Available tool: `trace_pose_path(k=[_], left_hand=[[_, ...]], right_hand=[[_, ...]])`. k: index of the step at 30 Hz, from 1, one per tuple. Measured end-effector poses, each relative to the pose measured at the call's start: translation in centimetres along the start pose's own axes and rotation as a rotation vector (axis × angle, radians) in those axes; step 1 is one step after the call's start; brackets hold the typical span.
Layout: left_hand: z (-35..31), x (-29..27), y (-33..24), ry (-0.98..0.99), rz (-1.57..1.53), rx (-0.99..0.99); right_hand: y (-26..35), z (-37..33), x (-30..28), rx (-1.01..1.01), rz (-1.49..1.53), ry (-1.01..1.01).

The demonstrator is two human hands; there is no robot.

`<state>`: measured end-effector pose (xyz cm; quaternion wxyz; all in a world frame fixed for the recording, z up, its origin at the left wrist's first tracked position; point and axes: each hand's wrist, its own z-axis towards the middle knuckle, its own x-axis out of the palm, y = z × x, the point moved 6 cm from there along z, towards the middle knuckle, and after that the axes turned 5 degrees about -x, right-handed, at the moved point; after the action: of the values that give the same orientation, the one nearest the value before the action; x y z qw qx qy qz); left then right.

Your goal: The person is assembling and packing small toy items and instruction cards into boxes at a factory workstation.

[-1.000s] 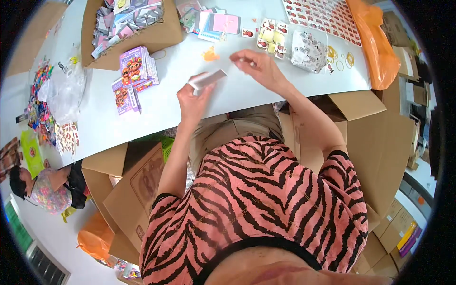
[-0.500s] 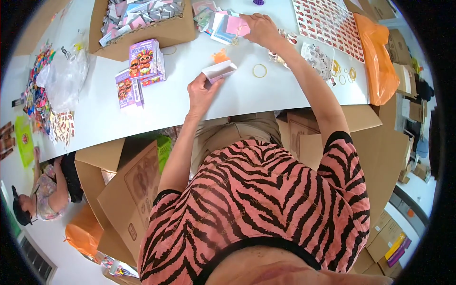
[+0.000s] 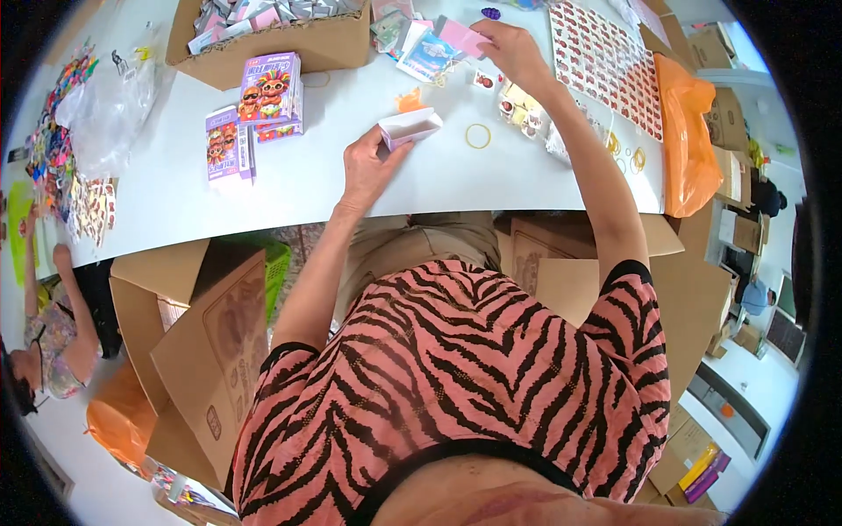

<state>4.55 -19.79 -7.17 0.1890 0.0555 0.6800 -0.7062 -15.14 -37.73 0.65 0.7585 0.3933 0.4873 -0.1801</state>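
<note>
My left hand (image 3: 367, 171) is closed around a small open carton (image 3: 410, 130), white inside with a pale purple outer side, its open end facing up. A pink card or flat packet (image 3: 462, 38) is pinched in my right hand (image 3: 519, 58) at the far side of the table. Just left of it lie a blue-and-white packet (image 3: 430, 58) and several other flat packets, partly overlapping. A small orange piece (image 3: 409, 101) sits just beyond the carton. To the carton's right is a yellow rubber band (image 3: 478, 136).
A cardboard box (image 3: 272, 54) full of flat packets stands at the far left, with purple printed boxes (image 3: 268, 89) stacked before it. A sticker sheet (image 3: 605, 70) and an orange bag (image 3: 688, 131) lie right. A clear plastic bag (image 3: 114, 110) lies left; another person (image 3: 66, 342) sits beyond.
My right hand has moved slightly right, drawing the pink packet away from the blue-and-white one. My left hand still holds the carton. The whole view has shifted a little.
</note>
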Motion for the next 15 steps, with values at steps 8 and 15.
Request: trace_pose_path(k=[8,15], left_hand=[[-0.1,-0.1,-0.1,0.017,-0.066,0.024],[0.0,0.1,0.1,0.0,-0.073,0.071]], right_hand=[[3.8,0.0,-3.9,0.025,0.169,-0.049],[3.9,-0.5,-2.5,0.225,0.603,0.031]])
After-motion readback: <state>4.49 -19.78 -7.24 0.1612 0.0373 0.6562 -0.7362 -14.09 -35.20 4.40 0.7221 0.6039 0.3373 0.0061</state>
